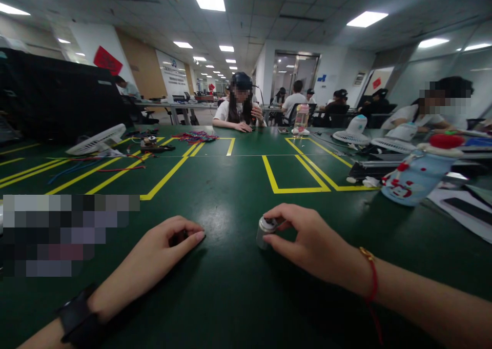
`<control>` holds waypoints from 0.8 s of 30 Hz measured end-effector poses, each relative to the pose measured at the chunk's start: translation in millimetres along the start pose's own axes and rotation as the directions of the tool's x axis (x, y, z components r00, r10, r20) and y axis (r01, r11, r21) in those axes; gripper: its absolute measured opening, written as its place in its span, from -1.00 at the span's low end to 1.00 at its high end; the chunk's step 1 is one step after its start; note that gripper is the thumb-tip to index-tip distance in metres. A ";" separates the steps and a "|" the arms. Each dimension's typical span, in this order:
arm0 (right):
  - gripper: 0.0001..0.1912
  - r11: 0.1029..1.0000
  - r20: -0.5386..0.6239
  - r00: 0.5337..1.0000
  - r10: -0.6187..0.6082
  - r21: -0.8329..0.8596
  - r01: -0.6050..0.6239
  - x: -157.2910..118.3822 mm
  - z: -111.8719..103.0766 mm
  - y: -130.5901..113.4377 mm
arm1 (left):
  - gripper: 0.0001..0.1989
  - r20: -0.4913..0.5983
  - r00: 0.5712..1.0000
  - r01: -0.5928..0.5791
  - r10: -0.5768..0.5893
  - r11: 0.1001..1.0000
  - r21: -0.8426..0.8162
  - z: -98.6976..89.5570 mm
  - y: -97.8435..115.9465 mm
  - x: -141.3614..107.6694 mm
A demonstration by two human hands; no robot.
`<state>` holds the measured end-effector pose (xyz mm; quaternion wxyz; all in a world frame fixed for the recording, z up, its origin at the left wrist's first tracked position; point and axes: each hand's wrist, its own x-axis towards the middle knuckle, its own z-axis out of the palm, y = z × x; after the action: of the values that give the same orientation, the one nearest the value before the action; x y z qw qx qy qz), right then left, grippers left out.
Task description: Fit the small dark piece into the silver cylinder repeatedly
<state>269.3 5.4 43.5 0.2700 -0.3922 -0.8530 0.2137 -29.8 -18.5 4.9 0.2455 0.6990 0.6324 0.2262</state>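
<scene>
On the green table (219, 287) a small cylindrical container (264, 234), clear or greyish with a metallic-looking top, stands upright. My right hand (303, 236), with a red string bracelet on its wrist, has its thumb and fingers closed round the container's upper part. A dark bit shows at the fingertips on its top. My left hand (172, 241) rests on the table to the left, apart from the container. Its fingers are curled in and the thumb lies near the index fingertip; whatever is inside, if anything, is hidden.
A blue bottle with a red top (415, 172) stands at the right, near papers (461, 210). White fans (100, 140) and coloured wires (196, 137) lie farther back. Across the table sits a person (239, 103); another is at the far right. Yellow tape marks the tabletop.
</scene>
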 end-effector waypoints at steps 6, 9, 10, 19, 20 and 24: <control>-0.49 0.992 -0.047 0.999 0.001 0.128 0.004 -2.4 23.9 13.1 | -0.71 -0.085 0.990 -0.108 0.111 0.993 0.041 11.4 26.6 4.4; -0.29 0.980 -0.065 0.997 0.033 0.197 -0.020 -6.2 29.6 21.2 | -0.76 -0.113 0.958 -0.267 0.263 0.964 -0.016 23.9 62.2 8.3; -0.31 0.978 -0.061 0.998 0.036 0.207 -0.023 -6.6 31.2 22.4 | -0.78 -0.116 0.945 -0.311 0.306 0.950 -0.033 28.1 74.3 10.3; -0.59 0.974 -0.060 0.997 0.040 0.227 -0.026 -6.1 32.9 19.9 | -0.81 -0.211 0.934 -0.318 0.288 0.940 -0.122 34.3 100.2 23.5; -0.61 0.976 -0.071 0.996 0.044 0.217 -0.028 -6.9 32.8 19.9 | -0.81 -0.200 0.941 -0.302 0.274 0.945 -0.127 34.7 96.3 22.7; -0.67 0.981 -0.110 0.992 0.069 0.187 -0.047 -10.0 34.0 20.2 | -0.83 -0.028 0.960 -0.280 0.278 0.955 -0.100 46.5 82.5 20.8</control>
<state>264.6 4.4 3.0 0.3476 -0.4020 -0.8008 0.2762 65.2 -7.0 20.8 0.2422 0.7661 0.5167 0.2957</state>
